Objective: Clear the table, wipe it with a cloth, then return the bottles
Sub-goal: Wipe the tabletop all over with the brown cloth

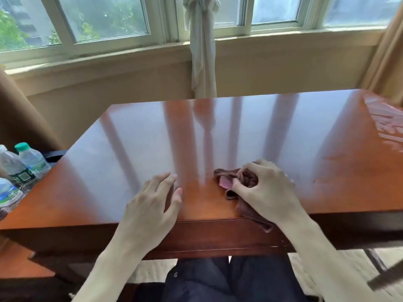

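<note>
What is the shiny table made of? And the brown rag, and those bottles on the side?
The table looks like reddish wood with a glossy varnish: the window shows mirrored in its top. The rag, gripped by the right hand, seems a soft woven cloth, since it bunches into folds. The bottles look like thin clear plastic with paper or film labels; one has a green cap.

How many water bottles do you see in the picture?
3, all off the table's left end: green-capped bottle, white-capped bottle beside it, and lying bottle nearest the camera. More may be hidden beyond the frame's edge.
</note>
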